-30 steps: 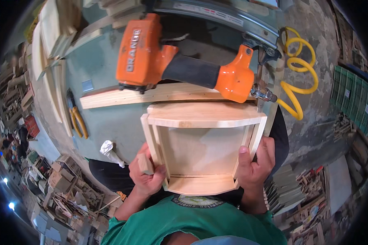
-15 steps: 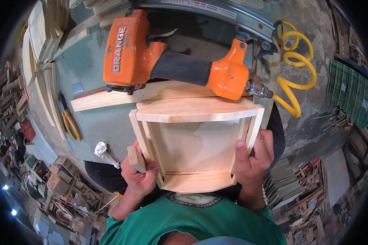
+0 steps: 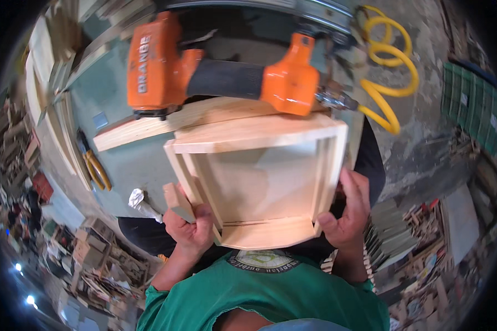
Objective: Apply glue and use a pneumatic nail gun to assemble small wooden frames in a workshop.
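Observation:
A small pale wooden frame (image 3: 259,142) with curved end pieces and straight side rails is held in front of me. My left hand (image 3: 189,226) wraps round a short wood piece (image 3: 178,204), beside the frame's left rail; whether those fingers also grip the rail is hidden. At the lower right corner my right hand (image 3: 349,212) has its thumb against the frame and its fingers along the outside of the right rail. Beyond the frame's far end lies an orange nail gun (image 3: 226,78) with a black grip, resting across a wooden board (image 3: 132,132).
A coiled yellow air hose (image 3: 392,88) runs from the nail gun. Yellow-handled pliers (image 3: 95,165), a crumpled silvery tube (image 3: 142,203) and wood strips (image 3: 52,116) lie at left on the greenish work surface (image 3: 132,171). Wood scraps and a green crate (image 3: 469,105) are around.
The frame has shifted slightly up and left in view, tilting a little. My right hand has slid down the right rail, its thumb now lower at the corner. My left hand keeps the wood piece.

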Demonstrator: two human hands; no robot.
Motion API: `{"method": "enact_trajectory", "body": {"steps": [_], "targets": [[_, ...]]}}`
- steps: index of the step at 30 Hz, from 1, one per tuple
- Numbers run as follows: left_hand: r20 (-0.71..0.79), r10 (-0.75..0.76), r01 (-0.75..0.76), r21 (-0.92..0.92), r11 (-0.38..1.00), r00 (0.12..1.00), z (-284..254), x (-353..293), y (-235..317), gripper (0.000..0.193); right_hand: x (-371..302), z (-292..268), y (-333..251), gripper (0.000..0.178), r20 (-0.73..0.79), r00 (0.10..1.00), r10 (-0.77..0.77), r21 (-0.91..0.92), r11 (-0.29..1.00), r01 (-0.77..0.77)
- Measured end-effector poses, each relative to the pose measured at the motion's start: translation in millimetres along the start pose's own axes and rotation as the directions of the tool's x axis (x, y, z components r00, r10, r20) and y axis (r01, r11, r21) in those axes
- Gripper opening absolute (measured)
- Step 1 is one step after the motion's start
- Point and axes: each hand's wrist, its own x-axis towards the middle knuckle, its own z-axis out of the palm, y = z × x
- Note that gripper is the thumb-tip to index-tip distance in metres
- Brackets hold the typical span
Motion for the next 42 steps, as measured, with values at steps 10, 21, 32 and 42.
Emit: {"method": "enact_trajectory", "body": {"steps": [10, 21, 32, 42], "targets": [[-0.156, -0.038, 0.032, -0.042, 0.999, 0.987, 17.9, 12.9, 0.2, 0.043, -77.7, -2.5, 31.5, 0.101, 0.122, 0.99, -0.069, -0.059, 0.995, 0.076], [-0.169, 0.049, -0.049, 0.002, 0.999, 0.984, 21.2, 22.2, 1.7, 0.037, -60.0, 4.4, 55.6, 0.075, -0.052, 0.976, -0.211, -0.216, 0.956, 0.196], [-0.072, -0.044, 0.047, 0.029, 0.998, 0.996, 9.1, 0.8, 0.5, 0.044, -69.9, 8.8, 65.1, 0.059, 0.028, 0.977, -0.211, -0.408, 0.89, 0.204], [-0.066, -0.022, 0.034, 0.184, 0.982, 0.998, 2.7, 3.2, 5.8, 0.053, -68.1, 11.4, 65.0, 0.055, 0.058, 0.961, -0.27, -0.476, 0.839, 0.264]]}}
